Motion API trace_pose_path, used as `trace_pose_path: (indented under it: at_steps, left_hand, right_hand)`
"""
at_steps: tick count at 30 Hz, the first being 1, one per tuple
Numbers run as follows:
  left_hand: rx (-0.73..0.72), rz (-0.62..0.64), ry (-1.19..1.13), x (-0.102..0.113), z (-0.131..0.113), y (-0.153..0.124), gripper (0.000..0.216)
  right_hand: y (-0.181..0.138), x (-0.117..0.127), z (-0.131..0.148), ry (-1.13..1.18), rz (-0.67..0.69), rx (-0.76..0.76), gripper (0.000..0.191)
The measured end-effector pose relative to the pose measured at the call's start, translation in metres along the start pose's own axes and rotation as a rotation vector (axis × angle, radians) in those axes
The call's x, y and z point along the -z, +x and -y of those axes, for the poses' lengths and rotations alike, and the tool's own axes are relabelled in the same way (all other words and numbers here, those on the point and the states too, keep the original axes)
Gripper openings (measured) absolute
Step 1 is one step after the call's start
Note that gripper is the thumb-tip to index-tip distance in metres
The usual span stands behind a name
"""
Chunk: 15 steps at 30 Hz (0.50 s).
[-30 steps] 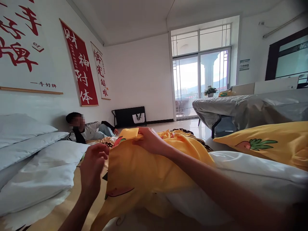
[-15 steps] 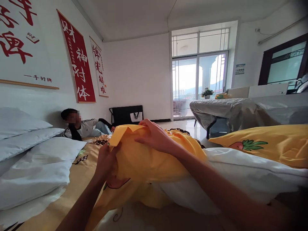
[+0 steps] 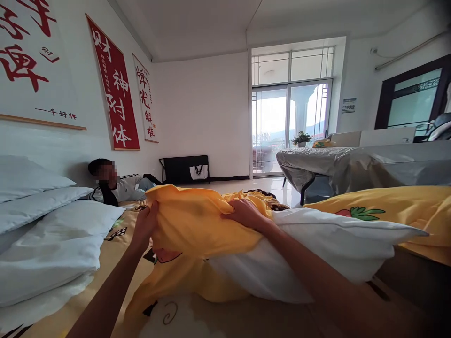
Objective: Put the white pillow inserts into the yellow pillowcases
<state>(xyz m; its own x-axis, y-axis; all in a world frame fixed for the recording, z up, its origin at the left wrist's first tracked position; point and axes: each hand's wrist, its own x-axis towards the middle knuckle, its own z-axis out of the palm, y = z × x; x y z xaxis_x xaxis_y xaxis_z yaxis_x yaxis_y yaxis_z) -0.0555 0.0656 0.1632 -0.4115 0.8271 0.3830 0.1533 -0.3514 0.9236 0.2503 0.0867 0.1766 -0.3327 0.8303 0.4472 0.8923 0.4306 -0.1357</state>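
A yellow pillowcase (image 3: 200,220) with a printed carrot is stretched between my hands, partly over a white pillow (image 3: 327,234). My left hand (image 3: 147,223) is closed on its left edge. On the right, my right hand (image 3: 244,213) pinches the cloth near the upper edge, its fingers partly hidden by folds. The pillow sticks out of the pillowcase toward the right, beneath my right forearm. Below lies a patterned yellow bed sheet (image 3: 116,253).
Several white pillows (image 3: 66,234) are stacked at the left. A yellow carrot-print pillow (image 3: 398,206) lies at the right. A person (image 3: 121,185) reclines at the far left of the bed. Behind stand a plastic-covered table (image 3: 317,162) and a black folded frame (image 3: 176,170).
My right hand has moved right and down, spreading the pillowcase flatter. My left hand has shifted left along its edge. More of the white pillow shows at the right.
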Motion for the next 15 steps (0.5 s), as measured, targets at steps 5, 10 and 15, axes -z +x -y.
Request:
trace_pose_path:
  at_steps: [5, 10, 15]
  left_hand:
    - [0.069, -0.027, -0.092, 0.010, 0.008, 0.003, 0.066]
    - [0.138, 0.050, -0.234, 0.011, 0.012, -0.002, 0.063]
    - [0.068, 0.273, -0.113, 0.011, 0.005, -0.018, 0.056]
  right_hand:
    - [0.004, 0.016, 0.004, -0.178, -0.235, -0.009, 0.046]
    - [0.008, 0.021, 0.007, 0.025, -0.166, -0.027, 0.046]
    - [0.004, 0.013, 0.007, 0.100, -0.069, 0.073, 0.051]
